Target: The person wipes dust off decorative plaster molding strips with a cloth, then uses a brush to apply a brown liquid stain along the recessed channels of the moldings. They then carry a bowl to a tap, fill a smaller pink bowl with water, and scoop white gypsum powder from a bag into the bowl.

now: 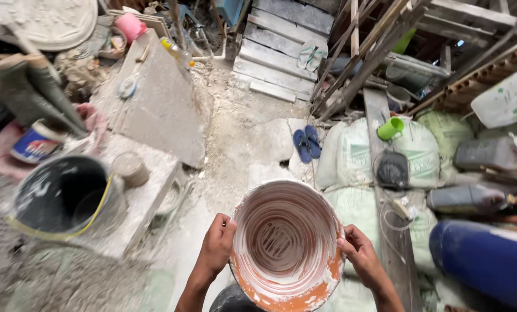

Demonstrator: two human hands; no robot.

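Over a dusty floor (235, 133), orange bowl (286, 245) (white-streaked inside), both hands' fingers (226, 221) grasping its rim.

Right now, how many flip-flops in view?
4. A blue pair on the dusty floor above the bowl; a pale green pair on the grey planks farther back. Clutter may hide more.

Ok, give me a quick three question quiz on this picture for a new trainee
1. True or false: both hands hold the bowl by its rim.
2. What colour are the sandals on the floor beyond the bowl? A green, B blue, C red.
3. Fill in: the inside of the bowl is smeared with a ___ coating.

Key: 1 true, left hand and right hand grip opposite sides; 2 B; 3 white.
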